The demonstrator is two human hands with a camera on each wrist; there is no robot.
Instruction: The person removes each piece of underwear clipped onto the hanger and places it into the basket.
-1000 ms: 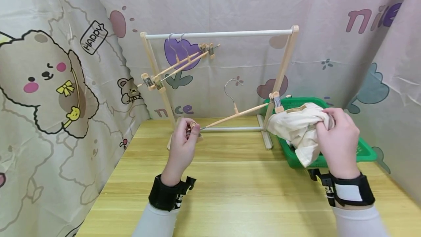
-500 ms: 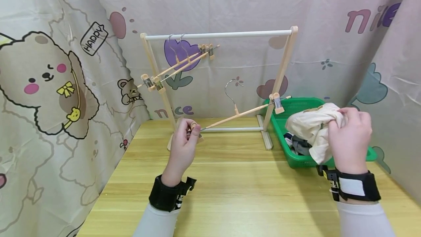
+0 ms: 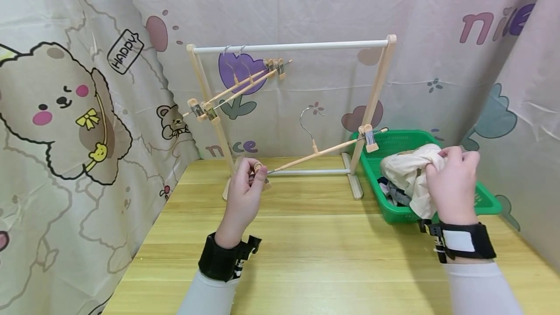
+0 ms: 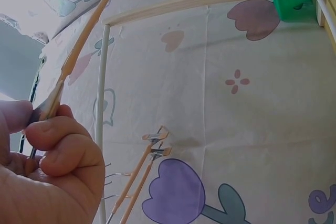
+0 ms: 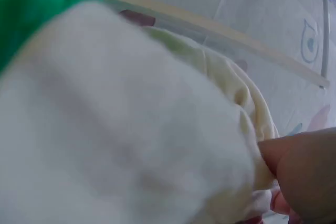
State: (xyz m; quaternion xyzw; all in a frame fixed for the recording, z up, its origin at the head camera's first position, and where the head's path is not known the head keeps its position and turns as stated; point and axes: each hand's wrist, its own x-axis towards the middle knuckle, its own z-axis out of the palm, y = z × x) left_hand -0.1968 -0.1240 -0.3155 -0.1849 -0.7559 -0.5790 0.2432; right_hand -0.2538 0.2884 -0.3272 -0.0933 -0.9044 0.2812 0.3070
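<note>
Two hands were busy: left hand [image 3: 246, 186] pinched the near clip end of a wooden clip hanger [image 3: 316, 151] held tilted above the table [image 3: 306, 247], right hand [image 3: 452, 186] clenched a bunched cream garment [image 3: 409, 171] over the green basket [image 3: 485, 201]. Likely risk: bunched cloth could slip from the grip or snag the rack [image 3: 376, 91], since no edge was spread for the clips.

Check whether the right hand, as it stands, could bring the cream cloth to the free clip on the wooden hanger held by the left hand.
Probably yes: the right hand grips the cream cloth over the green basket, and the hanger's free clip sits nearby with nothing between.
</note>
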